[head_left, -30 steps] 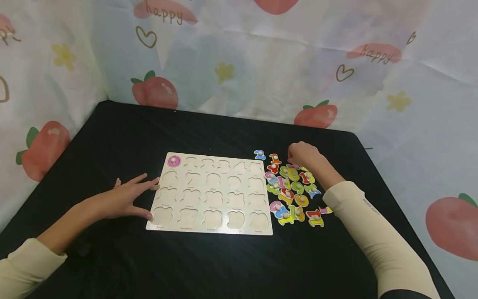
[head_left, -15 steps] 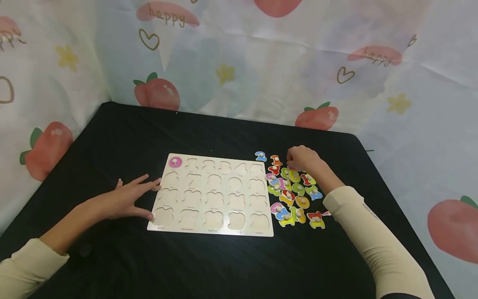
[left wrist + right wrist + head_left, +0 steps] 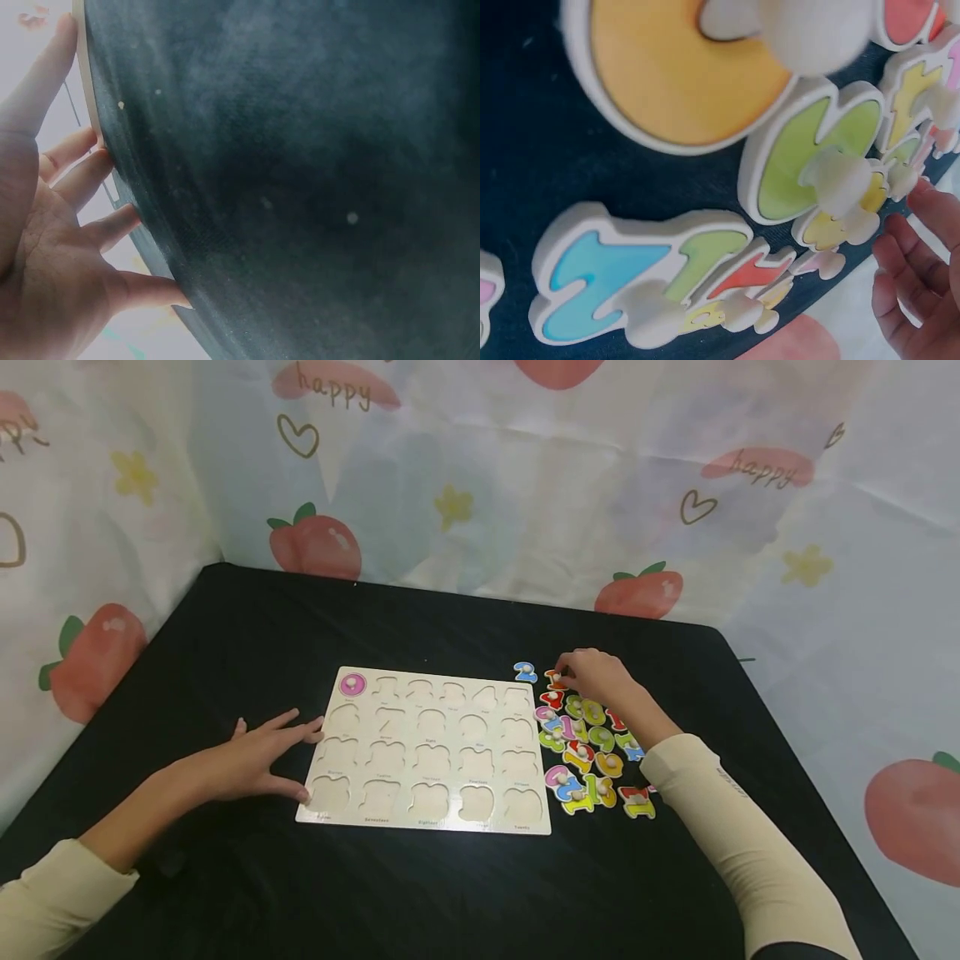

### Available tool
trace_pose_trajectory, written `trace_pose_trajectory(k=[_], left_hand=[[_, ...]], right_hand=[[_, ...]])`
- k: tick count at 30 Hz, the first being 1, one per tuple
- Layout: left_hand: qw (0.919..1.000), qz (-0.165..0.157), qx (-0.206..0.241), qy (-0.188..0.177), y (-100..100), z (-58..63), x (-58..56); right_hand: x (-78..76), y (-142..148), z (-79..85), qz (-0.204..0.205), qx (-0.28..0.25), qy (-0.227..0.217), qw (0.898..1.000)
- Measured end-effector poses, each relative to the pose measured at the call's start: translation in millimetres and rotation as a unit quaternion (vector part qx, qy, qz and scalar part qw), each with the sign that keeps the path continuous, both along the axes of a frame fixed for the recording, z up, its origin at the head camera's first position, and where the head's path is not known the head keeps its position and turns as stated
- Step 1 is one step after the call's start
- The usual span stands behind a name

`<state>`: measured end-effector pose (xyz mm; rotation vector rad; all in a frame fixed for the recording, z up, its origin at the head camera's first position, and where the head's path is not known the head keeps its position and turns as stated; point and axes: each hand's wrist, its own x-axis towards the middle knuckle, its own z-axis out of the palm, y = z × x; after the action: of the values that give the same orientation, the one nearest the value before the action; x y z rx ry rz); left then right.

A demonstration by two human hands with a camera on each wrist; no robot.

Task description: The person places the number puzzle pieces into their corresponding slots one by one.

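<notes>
My left hand (image 3: 251, 760) rests with spread fingers along the left edge of a wooden number puzzle board (image 3: 431, 756). In the left wrist view, that hand (image 3: 60, 247) touches the board's edge with its fingertips. A round pink 0 piece (image 3: 352, 685) sits in the top left recess. My right hand (image 3: 596, 678) has its fingertips at an orange number 1 piece (image 3: 551, 680); whether they pinch its knob is not clear. Beside that piece lies a blue 2 piece (image 3: 525, 672). In the right wrist view the fingers (image 3: 889, 300) are bent, the piece hidden.
Several knobbed number pieces crowd the table right of the board, among them a red 4 (image 3: 552, 700) and an orange-yellow round piece (image 3: 609, 765). Some overlap. The table carries a black cloth (image 3: 420, 893), with a printed curtain (image 3: 510, 527) behind it.
My right hand has shifted left from the pile's far right corner to the orange 1 piece. The left hand and the board have stayed in place.
</notes>
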<state>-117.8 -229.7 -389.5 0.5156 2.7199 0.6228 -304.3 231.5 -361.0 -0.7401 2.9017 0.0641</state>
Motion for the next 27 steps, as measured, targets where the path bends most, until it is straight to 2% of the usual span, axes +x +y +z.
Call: trace_pose_trajectory(k=[14,23,27], left_hand=[[1.0000,0.001,0.001,-0.004,0.6,1.6,0.3],[0.9999,-0.006,0.003,0.008,-1.2,1.5,0.5],[0.9998,-0.010,0.007,0.013,-1.2,0.7,0.9]], right_hand=[[2.7,-5.1,7.8,0.007,0.019,0.028,0.999],[7.8,-23.1,13.2,0.055,-0.005,0.056,0.997],[10.8,-33.5,14.4,0.065,-0.008,0.050,0.997]])
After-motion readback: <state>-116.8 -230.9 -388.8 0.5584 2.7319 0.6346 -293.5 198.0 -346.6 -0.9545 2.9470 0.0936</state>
